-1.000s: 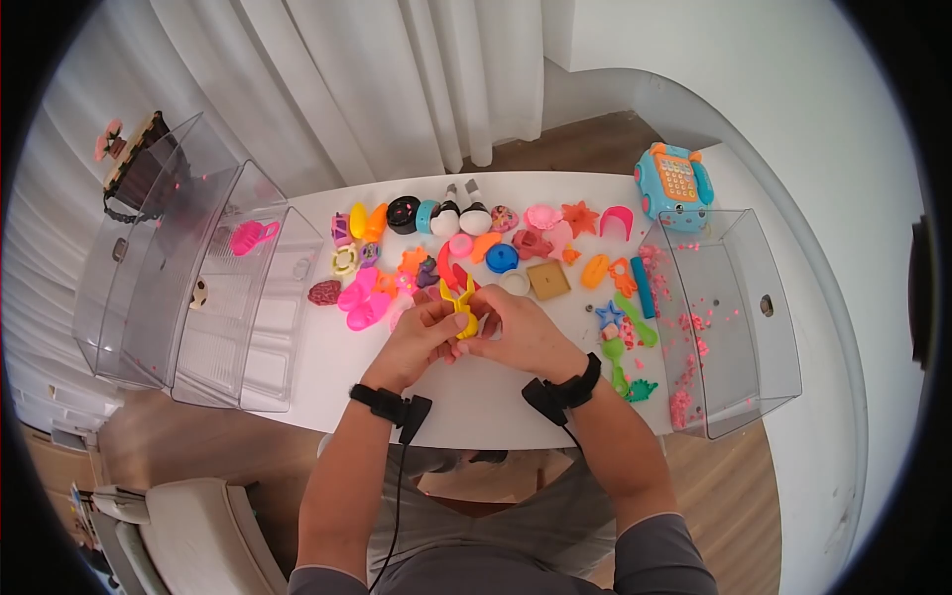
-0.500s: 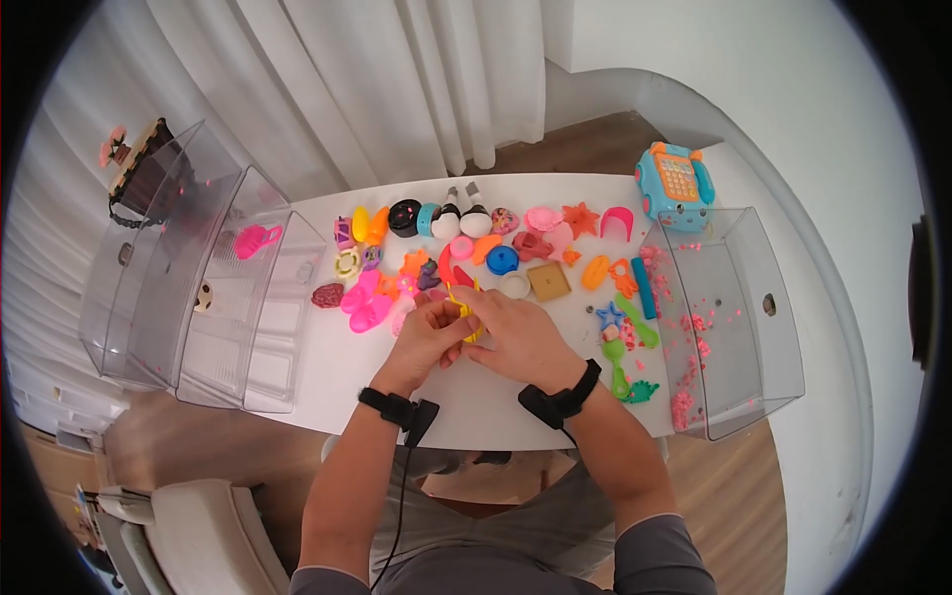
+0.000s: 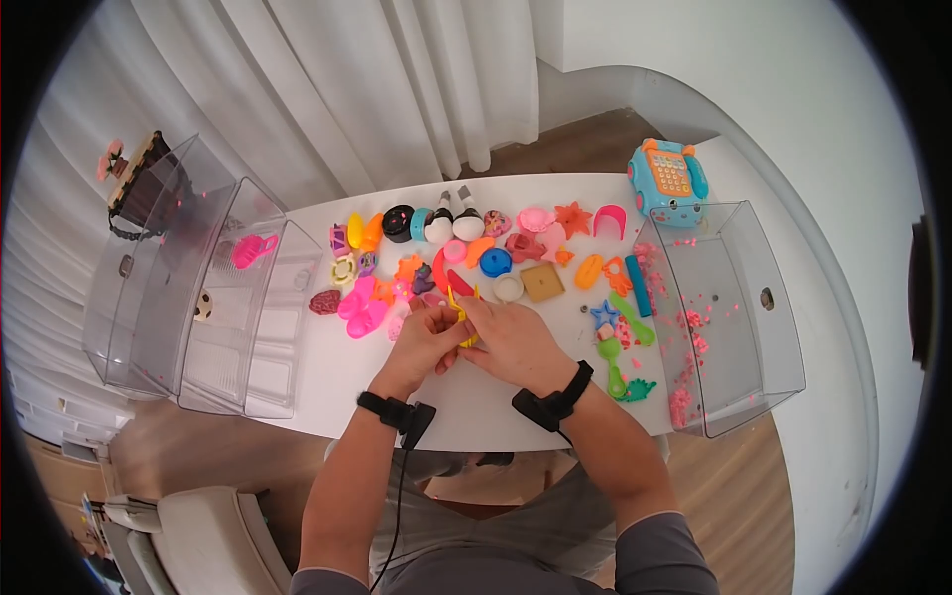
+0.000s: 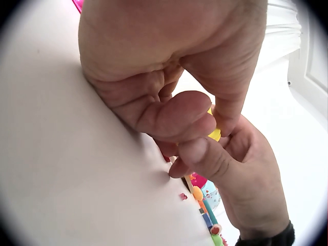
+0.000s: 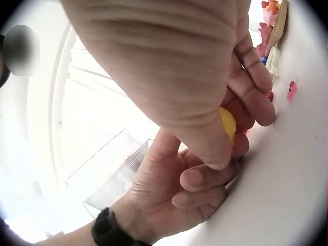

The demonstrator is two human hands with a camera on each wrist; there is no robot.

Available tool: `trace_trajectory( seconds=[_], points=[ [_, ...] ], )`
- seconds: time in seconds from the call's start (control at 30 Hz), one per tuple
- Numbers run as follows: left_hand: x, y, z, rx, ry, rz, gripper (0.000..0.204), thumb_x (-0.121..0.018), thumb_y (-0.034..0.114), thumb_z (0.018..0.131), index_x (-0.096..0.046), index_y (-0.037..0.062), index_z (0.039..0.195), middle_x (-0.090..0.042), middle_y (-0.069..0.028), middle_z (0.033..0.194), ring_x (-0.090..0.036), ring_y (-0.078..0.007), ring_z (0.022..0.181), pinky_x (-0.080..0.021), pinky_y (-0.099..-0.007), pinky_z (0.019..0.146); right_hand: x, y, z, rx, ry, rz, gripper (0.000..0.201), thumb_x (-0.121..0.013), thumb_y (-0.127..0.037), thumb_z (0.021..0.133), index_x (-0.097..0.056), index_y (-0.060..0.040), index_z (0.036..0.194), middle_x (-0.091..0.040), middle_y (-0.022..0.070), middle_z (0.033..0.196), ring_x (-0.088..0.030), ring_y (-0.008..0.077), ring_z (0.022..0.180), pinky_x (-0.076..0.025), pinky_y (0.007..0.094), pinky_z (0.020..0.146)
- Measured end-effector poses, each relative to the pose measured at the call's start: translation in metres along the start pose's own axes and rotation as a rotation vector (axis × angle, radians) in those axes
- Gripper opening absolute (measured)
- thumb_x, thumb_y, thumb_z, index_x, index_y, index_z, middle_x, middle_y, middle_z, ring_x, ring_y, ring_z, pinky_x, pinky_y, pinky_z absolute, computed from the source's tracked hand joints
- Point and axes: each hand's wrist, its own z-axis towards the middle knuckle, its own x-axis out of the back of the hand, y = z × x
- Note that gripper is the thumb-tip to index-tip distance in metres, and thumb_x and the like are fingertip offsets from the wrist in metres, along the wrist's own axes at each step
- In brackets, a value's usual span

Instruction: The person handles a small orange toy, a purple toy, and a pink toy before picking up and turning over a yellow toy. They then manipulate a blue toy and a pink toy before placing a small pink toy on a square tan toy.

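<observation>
Over the front middle of the white table, both hands hold a yellow forked plastic toy (image 3: 459, 303), its two prongs pointing away from the body. My left hand (image 3: 420, 343) pinches it from the left with curled fingers. From the right, my right hand (image 3: 518, 342) grips it, the back of the hand covering much of the toy. Only a rounded yellow part (image 5: 228, 125) shows between thumb and fingers in the right wrist view. The fingertips of the two hands meet around it, close over the tabletop.
Colourful toys lie beyond the hands, among them a blue round lid (image 3: 495, 262), a tan square tray (image 3: 542, 282) and pink moulds (image 3: 364, 308). Clear bins stand left (image 3: 268, 372) and right (image 3: 759, 382); the right one holds pink crumbs. A toy telephone (image 3: 667, 183) sits at the back right.
The right hand has closed further over the yellow toy, so less of it shows than a second ago. Both hands stay over the same spot, and the toys around them lie as before.
</observation>
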Motion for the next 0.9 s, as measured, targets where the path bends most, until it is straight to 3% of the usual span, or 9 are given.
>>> trace_trajectory(
  seconds=[0.47, 0.6, 0.9],
  points=[
    [0.0000, -0.0012, -0.0004, -0.043, -0.037, 0.020, 0.038, -0.076, 0.030, 0.097, -0.068, 0.0003, 0.120, -0.067, 0.0014, 0.080, -0.060, -0.0047, 0.057, -0.045, -0.0195, 0.045, -0.0017, 0.0027, 0.0019, 0.002, 0.074, -0.010, 0.054, -0.079, -0.021, 0.084, -0.054, -0.0038, 0.128, -0.071, 0.0136, 0.092, -0.070, 0.0343, 0.081, -0.054, 0.0452, 0.066],
    [-0.0035, 0.0039, -0.0038, -0.037, -0.014, -0.024, 0.030, -0.076, 0.022, 0.094, -0.069, -0.0007, 0.112, -0.067, -0.0001, 0.079, -0.059, -0.0052, 0.057, -0.044, -0.0199, 0.045, -0.0025, 0.0008, 0.0027, 0.013, 0.067, -0.040, 0.053, -0.078, -0.022, 0.085, -0.054, -0.0038, 0.128, -0.070, 0.0119, 0.090, -0.070, 0.0313, 0.082, -0.053, 0.0429, 0.070],
    [-0.0034, 0.0033, -0.0023, -0.008, -0.006, 0.021, 0.030, -0.079, 0.023, 0.094, -0.069, -0.0003, 0.110, -0.067, 0.0009, 0.078, -0.058, -0.0045, 0.056, -0.042, -0.0202, 0.045, -0.0042, 0.0011, 0.0004, -0.008, 0.024, -0.068, 0.051, -0.076, -0.022, 0.086, -0.056, -0.0027, 0.129, -0.070, 0.0094, 0.087, -0.070, 0.0281, 0.083, -0.050, 0.0407, 0.076]
  ],
)
